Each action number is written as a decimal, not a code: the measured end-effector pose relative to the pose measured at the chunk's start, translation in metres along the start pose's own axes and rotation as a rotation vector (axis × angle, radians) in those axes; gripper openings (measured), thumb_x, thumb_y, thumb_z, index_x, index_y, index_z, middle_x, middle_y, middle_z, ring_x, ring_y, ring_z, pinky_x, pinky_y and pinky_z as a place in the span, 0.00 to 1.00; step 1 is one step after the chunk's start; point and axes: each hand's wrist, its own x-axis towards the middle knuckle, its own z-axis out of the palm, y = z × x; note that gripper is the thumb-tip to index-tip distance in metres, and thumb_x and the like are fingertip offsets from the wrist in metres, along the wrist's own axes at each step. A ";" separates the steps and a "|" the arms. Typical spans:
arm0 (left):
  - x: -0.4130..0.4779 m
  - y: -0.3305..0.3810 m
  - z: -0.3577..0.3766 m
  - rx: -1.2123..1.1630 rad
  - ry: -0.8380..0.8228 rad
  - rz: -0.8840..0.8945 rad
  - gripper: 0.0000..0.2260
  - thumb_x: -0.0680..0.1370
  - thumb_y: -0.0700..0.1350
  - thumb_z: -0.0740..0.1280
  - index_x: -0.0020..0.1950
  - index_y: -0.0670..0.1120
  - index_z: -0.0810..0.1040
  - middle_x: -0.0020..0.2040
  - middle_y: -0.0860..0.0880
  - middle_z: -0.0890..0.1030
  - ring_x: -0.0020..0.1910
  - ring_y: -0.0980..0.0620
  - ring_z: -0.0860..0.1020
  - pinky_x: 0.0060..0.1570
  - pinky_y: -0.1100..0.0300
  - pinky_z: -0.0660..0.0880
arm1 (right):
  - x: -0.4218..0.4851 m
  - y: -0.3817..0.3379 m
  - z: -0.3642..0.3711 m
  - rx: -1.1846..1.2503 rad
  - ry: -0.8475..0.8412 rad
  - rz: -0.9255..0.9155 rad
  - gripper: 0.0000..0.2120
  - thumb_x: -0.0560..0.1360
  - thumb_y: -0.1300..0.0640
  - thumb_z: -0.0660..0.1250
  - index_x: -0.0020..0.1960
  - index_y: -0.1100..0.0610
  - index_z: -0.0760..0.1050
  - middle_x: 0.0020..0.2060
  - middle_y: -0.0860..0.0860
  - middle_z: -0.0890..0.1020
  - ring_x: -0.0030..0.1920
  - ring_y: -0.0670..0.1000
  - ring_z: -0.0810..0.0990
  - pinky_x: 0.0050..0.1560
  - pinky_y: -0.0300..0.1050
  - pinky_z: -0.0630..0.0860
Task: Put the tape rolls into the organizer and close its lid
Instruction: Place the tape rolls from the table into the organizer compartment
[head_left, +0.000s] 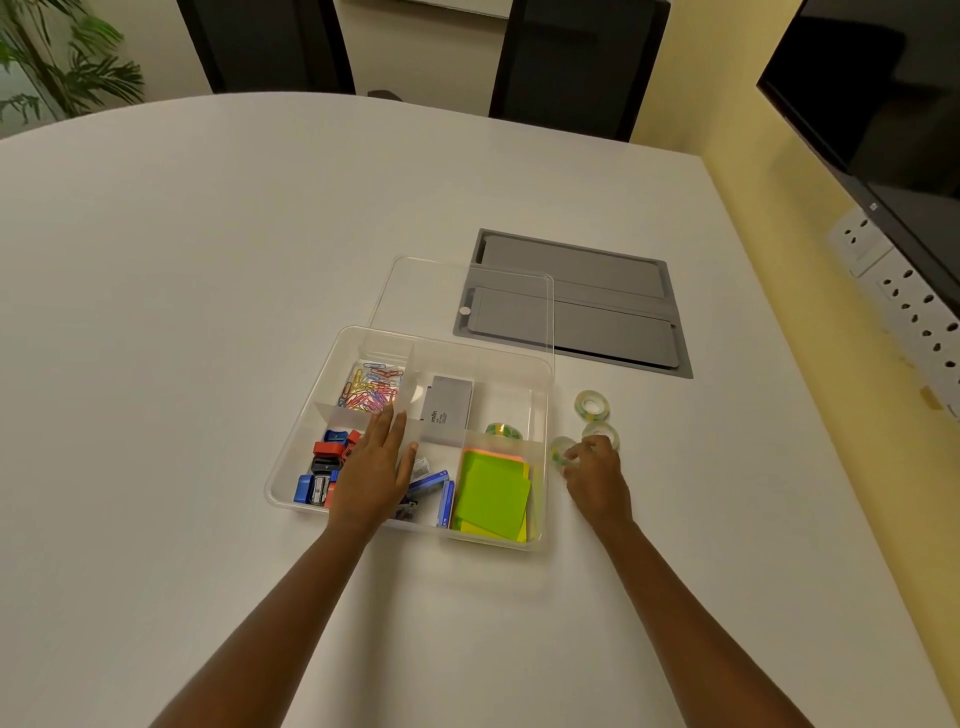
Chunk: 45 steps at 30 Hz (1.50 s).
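Note:
A clear plastic organizer stands open on the white table, divided into compartments. One tape roll lies in its right rear compartment. Three clear tape rolls lie on the table to its right: a far one, a middle one and a near one. My right hand has its fingers closed on the near roll. My left hand lies flat with fingers extended over the organizer's middle, holding nothing. The clear lid lies flat behind the organizer.
The compartments hold coloured paper clips, sharpeners, a grey box, blue staple boxes and green sticky notes. A grey cable hatch is set in the table behind. The table's edge and a wall run close on the right.

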 end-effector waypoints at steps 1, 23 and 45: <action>0.000 0.000 0.000 0.006 0.000 -0.001 0.22 0.80 0.47 0.54 0.72 0.44 0.53 0.75 0.42 0.56 0.74 0.43 0.56 0.68 0.46 0.62 | 0.002 -0.003 -0.002 0.095 0.043 0.031 0.10 0.72 0.67 0.65 0.53 0.66 0.76 0.61 0.62 0.71 0.61 0.63 0.71 0.56 0.56 0.75; -0.001 0.002 -0.001 0.015 0.004 -0.008 0.22 0.80 0.47 0.54 0.72 0.44 0.54 0.75 0.43 0.57 0.74 0.43 0.55 0.69 0.47 0.62 | 0.019 -0.044 -0.015 0.026 0.212 -0.224 0.10 0.74 0.66 0.62 0.54 0.62 0.76 0.55 0.60 0.78 0.56 0.62 0.76 0.51 0.58 0.75; -0.001 0.002 -0.001 -0.021 0.026 -0.012 0.21 0.80 0.46 0.55 0.71 0.43 0.56 0.74 0.42 0.59 0.73 0.43 0.58 0.66 0.46 0.66 | 0.009 0.021 -0.011 -0.126 -0.021 0.211 0.15 0.74 0.60 0.65 0.58 0.66 0.70 0.61 0.63 0.69 0.59 0.63 0.72 0.58 0.52 0.73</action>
